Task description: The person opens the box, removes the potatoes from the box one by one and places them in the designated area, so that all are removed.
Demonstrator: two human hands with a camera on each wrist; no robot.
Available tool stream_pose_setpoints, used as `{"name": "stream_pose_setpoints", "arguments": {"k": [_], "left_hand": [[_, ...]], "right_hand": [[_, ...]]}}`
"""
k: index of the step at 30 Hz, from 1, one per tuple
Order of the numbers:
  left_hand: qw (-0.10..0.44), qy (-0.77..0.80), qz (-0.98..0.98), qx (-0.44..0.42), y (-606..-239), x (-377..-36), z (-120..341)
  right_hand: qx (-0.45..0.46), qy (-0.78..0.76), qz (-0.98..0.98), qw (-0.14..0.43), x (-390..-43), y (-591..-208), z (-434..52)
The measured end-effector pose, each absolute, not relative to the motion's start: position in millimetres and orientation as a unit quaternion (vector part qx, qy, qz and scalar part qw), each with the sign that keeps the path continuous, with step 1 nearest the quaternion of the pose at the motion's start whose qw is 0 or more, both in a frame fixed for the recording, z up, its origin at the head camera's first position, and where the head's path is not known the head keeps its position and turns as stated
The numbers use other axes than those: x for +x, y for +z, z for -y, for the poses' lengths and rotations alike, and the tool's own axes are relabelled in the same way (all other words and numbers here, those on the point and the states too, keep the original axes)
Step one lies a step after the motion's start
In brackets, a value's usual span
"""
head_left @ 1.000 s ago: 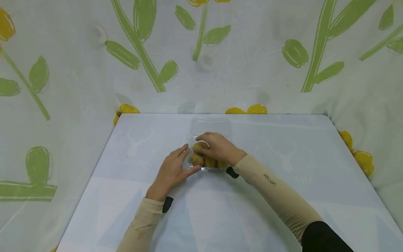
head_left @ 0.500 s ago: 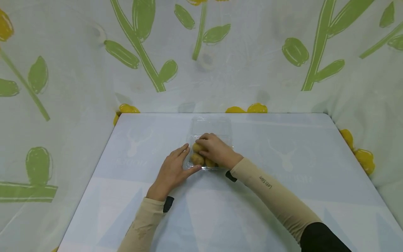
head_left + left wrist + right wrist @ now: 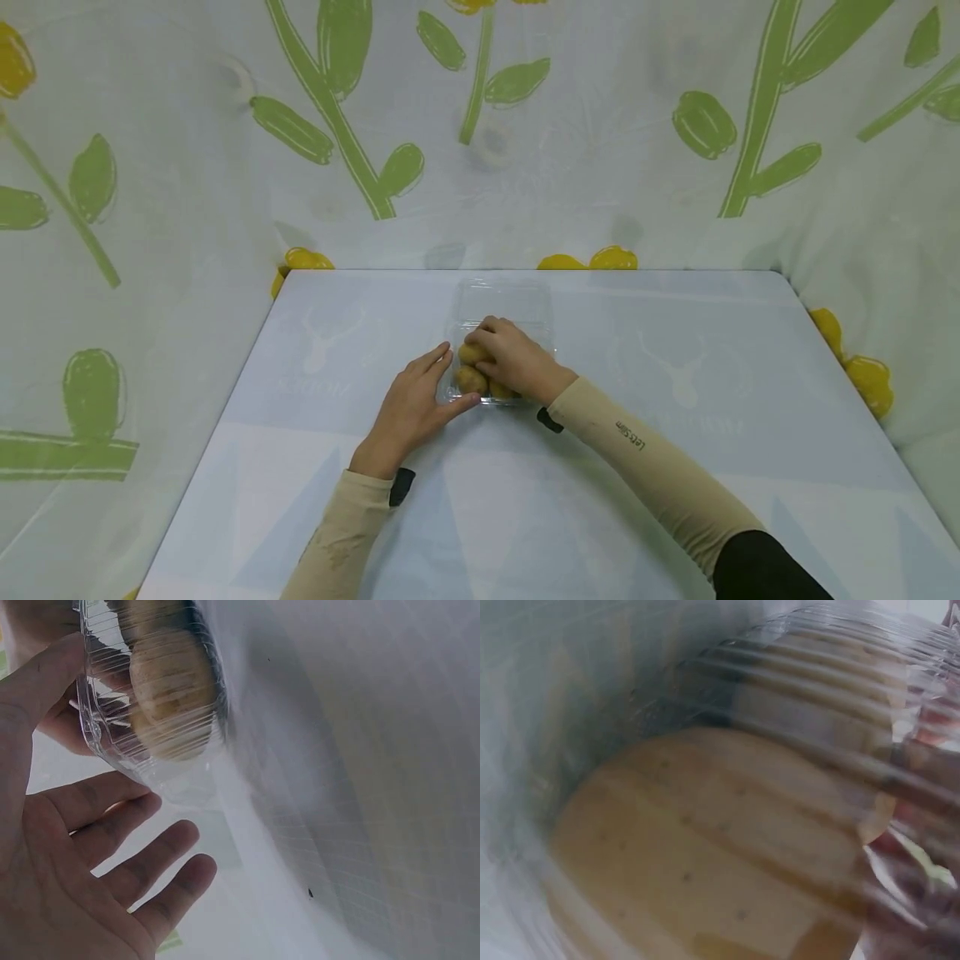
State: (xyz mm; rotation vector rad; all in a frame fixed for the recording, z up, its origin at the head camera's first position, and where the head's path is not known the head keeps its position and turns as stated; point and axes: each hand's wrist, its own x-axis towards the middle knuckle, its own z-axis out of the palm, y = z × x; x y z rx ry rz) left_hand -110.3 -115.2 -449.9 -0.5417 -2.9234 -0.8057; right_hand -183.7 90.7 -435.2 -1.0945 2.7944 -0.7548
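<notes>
A clear plastic clamshell box (image 3: pixel 504 302) stands on the table with its lid laid back, several potatoes (image 3: pixel 471 381) inside. My right hand (image 3: pixel 517 354) reaches in from the right and grips a potato (image 3: pixel 472 354) at the far left, fingers curled over it. My left hand (image 3: pixel 408 408) rests at the near left corner of the box, fingers extended and spread, thumb along the front rim. Through the ribbed wall, the left wrist view shows a potato (image 3: pixel 172 686). A blurred potato (image 3: pixel 705 847) fills the right wrist view; my right fingers are mostly hidden there.
The white and pale blue table (image 3: pixel 637 517) reaches back to a curtain (image 3: pixel 585 192) printed with green stems and yellow flowers. The curtain also hangs along both sides.
My right hand has shifted slightly left and toward me, its fingers settling over the potato at the far left. My left hand has kept its place at the box's corner.
</notes>
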Motion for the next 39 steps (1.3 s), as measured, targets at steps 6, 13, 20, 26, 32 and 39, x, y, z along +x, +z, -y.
{"name": "stream_pose_setpoints", "arguments": {"k": [6, 13, 20, 26, 32, 39], "left_hand": [[0.024, -0.261, 0.949, -0.173, -449.9, -110.7, 114.1], [0.027, -0.260, 0.950, -0.173, -449.5, -110.7, 114.6], [0.020, -0.266, 0.949, -0.169, -450.8, -111.6, 115.4], [0.025, -0.268, 0.947, -0.174, -449.1, -110.8, 115.5], [0.033, -0.274, 0.945, -0.176, -448.5, -109.9, 115.4], [0.026, -0.269, 0.947, -0.172, -449.4, -109.4, 114.9]], "right_hand": [[-0.353, -0.248, -0.902, 0.016, -183.0, -435.6, -92.4], [-0.338, -0.237, -0.911, 0.015, -181.2, -426.8, -93.1], [-0.331, -0.251, -0.910, -0.009, -176.0, -409.1, -98.3], [-0.341, -0.302, -0.887, -0.077, -169.0, -400.9, -116.7], [-0.330, -0.340, -0.873, -0.112, -164.5, -396.6, -140.5], [-0.290, -0.344, -0.877, -0.168, -163.6, -395.6, -175.8]]}}
